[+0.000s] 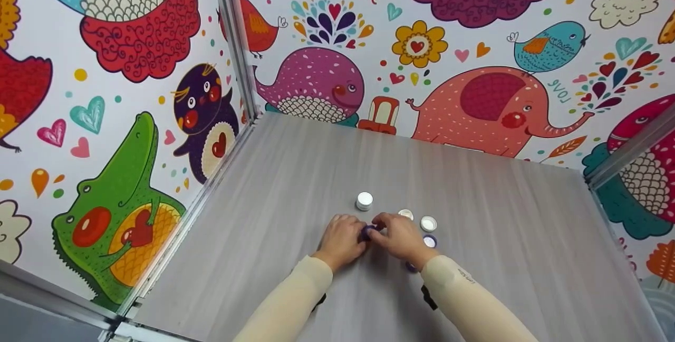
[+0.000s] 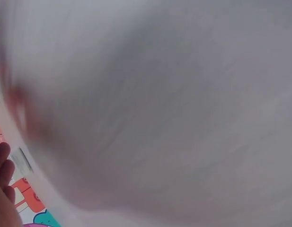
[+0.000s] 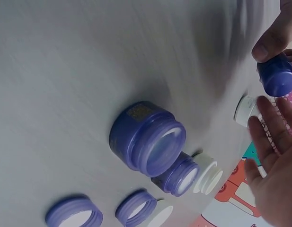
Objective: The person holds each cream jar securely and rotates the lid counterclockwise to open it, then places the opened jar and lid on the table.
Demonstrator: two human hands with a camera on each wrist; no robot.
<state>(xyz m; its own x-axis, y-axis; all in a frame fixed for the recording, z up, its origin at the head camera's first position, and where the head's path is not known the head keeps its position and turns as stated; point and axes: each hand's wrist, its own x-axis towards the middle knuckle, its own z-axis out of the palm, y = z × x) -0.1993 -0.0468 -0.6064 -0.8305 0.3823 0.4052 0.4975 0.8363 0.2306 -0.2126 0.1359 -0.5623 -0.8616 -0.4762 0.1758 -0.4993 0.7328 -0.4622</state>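
Jars and Lids, One Purple Jar in Hand

Reference piece: white jar [image 1: 364, 201], upright on grey wood-grain tabletop [image 1: 295, 173]; all places below given from this piece, as viewed by the wearer.

1. Held purple jar [image 3: 277, 75]: just nearer than the white jar, between both hands.
2. Left hand [image 1: 341, 239]: nearer and slightly left of the white jar; gripping the held purple jar, thumb against its side.
3. Right hand [image 1: 403, 237]: nearer and right of the white jar, close against the held purple jar; lower fingers extended and spread; thumb and index poorly shown, so pinching or merely touching, cannot tell.
4. Open white jar [image 3: 207, 172]: right of the white jar, slightly nearer.
5. Larger open purple jar [image 3: 146, 139] and smaller open purple jar [image 3: 172, 175]: right of the white jar and nearer.
6. White lid [image 1: 428, 223]: farther right of the white jar.
7. Two purple lids [image 3: 75, 213]: right of the white jar, nearer than the white lid.
8. Animal-printed wall [image 1: 379, 31]: beyond the white jar.
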